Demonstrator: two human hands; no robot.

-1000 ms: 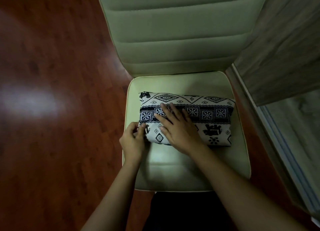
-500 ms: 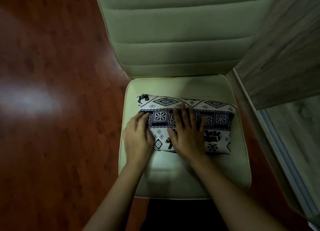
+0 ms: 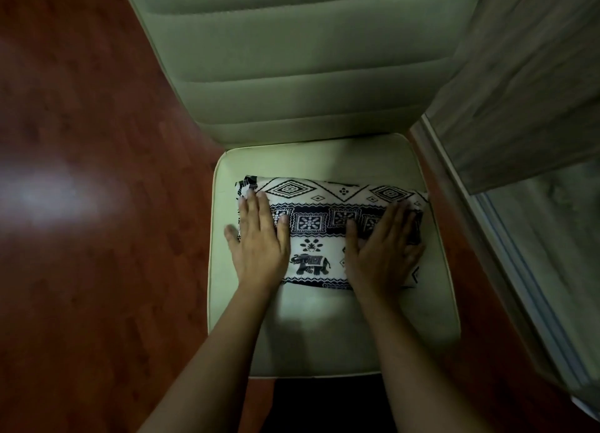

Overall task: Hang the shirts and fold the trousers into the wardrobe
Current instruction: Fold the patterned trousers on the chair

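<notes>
The folded trousers point(image 3: 316, 220), white with a black pattern, lay on the pale seat point(image 3: 324, 328) of a chair, toward the rear half, close to the padded backrest point(image 3: 308, 59). Their long axis ran left to right across the seat, parallel to the backrest, with the printed elephant standing upright as seen from the person's side. The 2 hands lay flat on top. The left hand point(image 3: 259, 241) pressed the left end and the right hand point(image 3: 383, 250) the right end. Neither grip was clamped on the cloth, and the fingers were straight and slightly spread. Red-brown floor point(image 3: 97, 270) lay to the left, and a grey wooden panel point(image 3: 535, 91) stood to the right.
</notes>
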